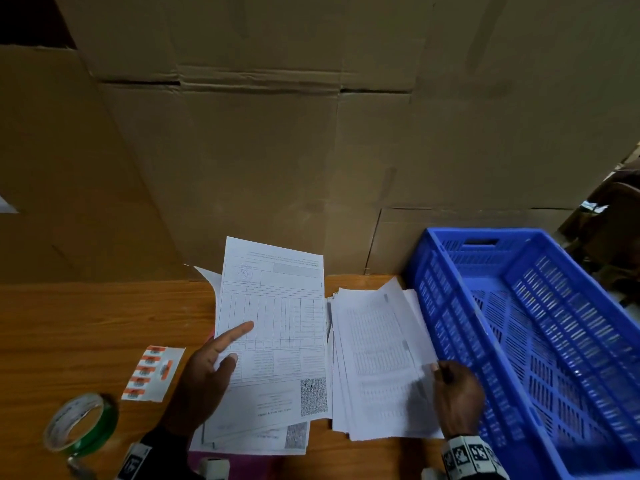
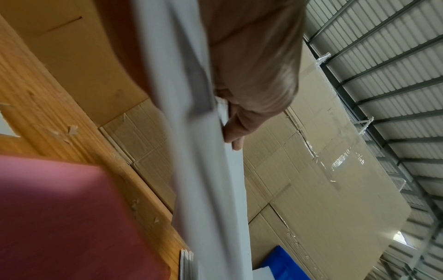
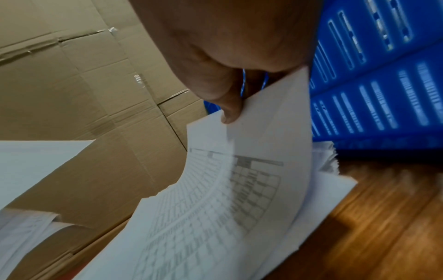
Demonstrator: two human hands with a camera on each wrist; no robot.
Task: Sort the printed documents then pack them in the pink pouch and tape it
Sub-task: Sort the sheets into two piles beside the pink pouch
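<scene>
Left hand [image 1: 204, 372] holds the left sheaf of printed forms [image 1: 273, 327] raised off the desk [image 1: 86, 323]: thumb and index finger lie straight on the top sheet's face, other fingers go behind the sheets, so the paper is gripped between them. Top sheet is a table form with a QR-type block at its near right corner.

Right hand [image 1: 457, 396] pinches the right edge of the top sheets of the second stack [image 1: 377, 362], thumb on the printed side; right wrist view shows those sheets curled up off the rest of the stack, which lies flat on the desk. This stack is just beside the blue crate [image 1: 540, 341], sitting at the right hand's left.

Pink pouch [image 2: 59, 217] lies on the desk under and near side of the left sheaf; only a pink sliver shows in head view.

Green tape roll [image 1: 81, 422] and a sticker sheet [image 1: 154, 372] lie left of the left hand, apart from it. Cardboard boxes [image 1: 277, 150] stand behind the desk.
</scene>
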